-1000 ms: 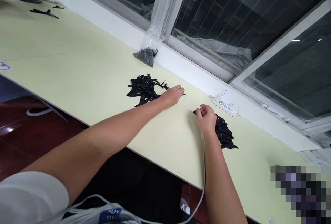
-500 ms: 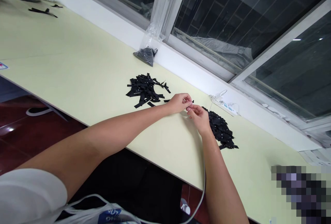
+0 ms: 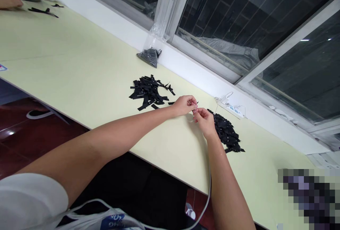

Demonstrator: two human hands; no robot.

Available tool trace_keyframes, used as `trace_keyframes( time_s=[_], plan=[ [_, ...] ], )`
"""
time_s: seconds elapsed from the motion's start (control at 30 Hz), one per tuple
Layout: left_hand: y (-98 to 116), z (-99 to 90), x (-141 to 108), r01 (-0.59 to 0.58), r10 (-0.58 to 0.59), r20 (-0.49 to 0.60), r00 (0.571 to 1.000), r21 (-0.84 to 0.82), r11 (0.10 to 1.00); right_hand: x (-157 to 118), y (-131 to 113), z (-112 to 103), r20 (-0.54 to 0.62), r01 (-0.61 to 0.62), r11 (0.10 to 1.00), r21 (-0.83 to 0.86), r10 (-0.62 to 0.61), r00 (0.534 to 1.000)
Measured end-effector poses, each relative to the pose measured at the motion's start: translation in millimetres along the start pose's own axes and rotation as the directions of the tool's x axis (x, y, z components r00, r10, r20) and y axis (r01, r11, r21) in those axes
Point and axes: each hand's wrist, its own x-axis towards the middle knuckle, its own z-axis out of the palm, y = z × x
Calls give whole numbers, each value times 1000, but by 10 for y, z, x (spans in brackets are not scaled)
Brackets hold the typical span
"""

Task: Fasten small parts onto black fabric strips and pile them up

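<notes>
My left hand (image 3: 185, 105) and my right hand (image 3: 205, 119) meet above the table, fingertips almost touching. Both are closed in a pinch on a small black fabric strip, of which only short dark bits show between and beyond the fingers. Something thin and light-coloured shows at my left fingers, too small to make out. Left of my hands lies a loose pile of black fabric strips (image 3: 148, 91). A second, denser pile of black strips (image 3: 226, 132) lies beside my right wrist, with small pale spots on the pieces.
On the pale table (image 3: 87, 70), a clear plastic bag (image 3: 151, 54) of dark pieces stands against the window wall. A white power strip (image 3: 232, 109) with cables lies at the back. A grey cord (image 3: 209, 184) hangs over the front edge. Another person's hand (image 3: 10, 0) rests at the far left.
Another person's hand has come into view at the far left. My fingertips have shifted slightly, showing a little more of the black strip between them.
</notes>
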Motion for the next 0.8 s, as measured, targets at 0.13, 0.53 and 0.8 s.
trace_keyframes(
  time_s=[0.13, 0.53, 0.8],
  plan=[
    [-13, -3, 25, 12, -13, -20, 1000, -53, 999, 5, -5, -1, -1, -2, 1000, 7, 2, 1000],
    [-7, 4, 37, 36, -39, -17, 999, -162, 986, -5, -23, -15, -26, -117, 984, 136, 122, 992],
    [12, -9, -10, -81, 80, 63, 995, 20, 997, -7, -84, 1, -103, -167, 950, 266, 200, 974]
  ],
)
